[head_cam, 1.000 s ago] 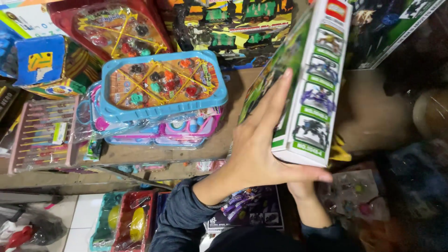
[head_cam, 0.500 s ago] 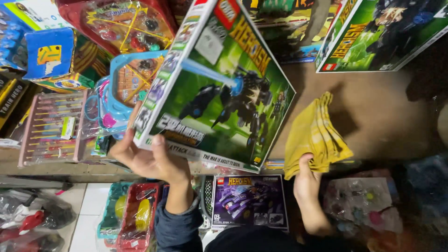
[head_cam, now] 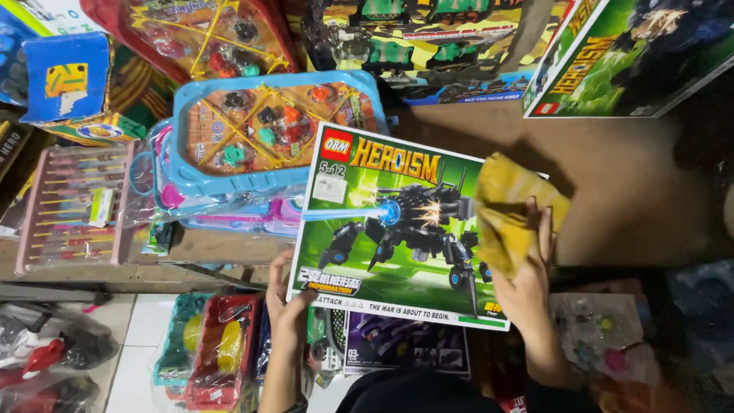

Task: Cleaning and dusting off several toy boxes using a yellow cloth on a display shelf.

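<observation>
A large flat green toy box with a dark spider-like robot pictured on it lies face up on a brown wooden shelf. My left hand grips the box's near left corner from below. My right hand holds a folded yellow cloth pressed on the box's right side.
A blue plastic toy case sits on a pink one to the left, beside a pink abacus. More boxed toys stand at the back, including a green box. Bagged toys lie on the floor below.
The box was held up on edge, then tipped over; now it lies flat on the shelf. My right hand lifted the yellow cloth off the shelf onto the box.
</observation>
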